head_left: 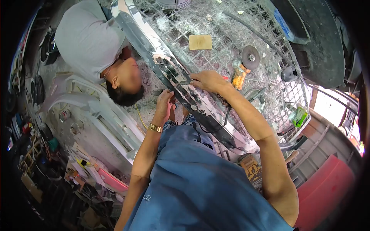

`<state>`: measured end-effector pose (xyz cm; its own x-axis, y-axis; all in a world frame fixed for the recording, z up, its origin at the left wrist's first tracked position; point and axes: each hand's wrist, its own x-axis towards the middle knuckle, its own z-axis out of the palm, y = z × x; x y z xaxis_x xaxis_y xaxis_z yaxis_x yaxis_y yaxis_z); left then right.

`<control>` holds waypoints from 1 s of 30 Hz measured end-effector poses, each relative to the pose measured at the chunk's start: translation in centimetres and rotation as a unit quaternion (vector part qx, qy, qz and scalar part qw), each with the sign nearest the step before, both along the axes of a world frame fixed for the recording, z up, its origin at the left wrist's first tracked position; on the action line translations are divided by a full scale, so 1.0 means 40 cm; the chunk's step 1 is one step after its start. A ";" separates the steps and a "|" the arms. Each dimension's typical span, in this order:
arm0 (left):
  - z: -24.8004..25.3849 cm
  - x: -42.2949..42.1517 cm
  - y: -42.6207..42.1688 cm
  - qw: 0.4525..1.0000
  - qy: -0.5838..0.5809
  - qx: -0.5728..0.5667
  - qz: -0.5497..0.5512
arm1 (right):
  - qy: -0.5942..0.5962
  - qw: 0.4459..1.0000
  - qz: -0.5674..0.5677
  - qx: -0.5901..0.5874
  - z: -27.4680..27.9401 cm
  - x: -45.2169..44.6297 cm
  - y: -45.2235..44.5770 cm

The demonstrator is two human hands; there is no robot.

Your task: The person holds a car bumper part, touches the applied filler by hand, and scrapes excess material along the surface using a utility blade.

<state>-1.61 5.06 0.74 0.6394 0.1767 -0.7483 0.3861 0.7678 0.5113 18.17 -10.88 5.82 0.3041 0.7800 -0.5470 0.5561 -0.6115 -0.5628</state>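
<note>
Your right hand [208,81] pinches a thin tool [185,82] against the flaking panel [147,46], while your left hand [164,102], grip unclear, seemingly steadies its edge

Tool [185,82] in R hand [209,81] pt. hidden.

A bright opening [334,106] at right adjoins what seems a ribbed wall [313,141]; the floor [83,134] is grey.

The left hand [164,104] curls its fingers left of centre, while the right hand [210,81], higher and right of centre, closes its fingers, elbow bent.
</note>
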 end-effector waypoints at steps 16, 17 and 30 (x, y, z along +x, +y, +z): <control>-0.026 -0.007 -0.016 0.999 -0.018 0.046 0.018 | -0.043 0.997 0.065 0.011 -0.013 -0.009 -0.040; -0.018 -0.003 -0.018 0.999 -0.018 0.045 0.018 | -0.031 0.997 0.070 -0.006 -0.016 -0.011 -0.048; -0.001 0.001 -0.022 0.998 -0.029 0.046 0.021 | -0.001 0.992 0.125 0.006 -0.006 -0.002 -0.086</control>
<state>-1.55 4.16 0.68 0.6721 0.2708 -0.6892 0.3218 0.7314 0.6012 18.10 -14.33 5.60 0.1021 0.8380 -0.5360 0.6911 -0.4474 -0.5677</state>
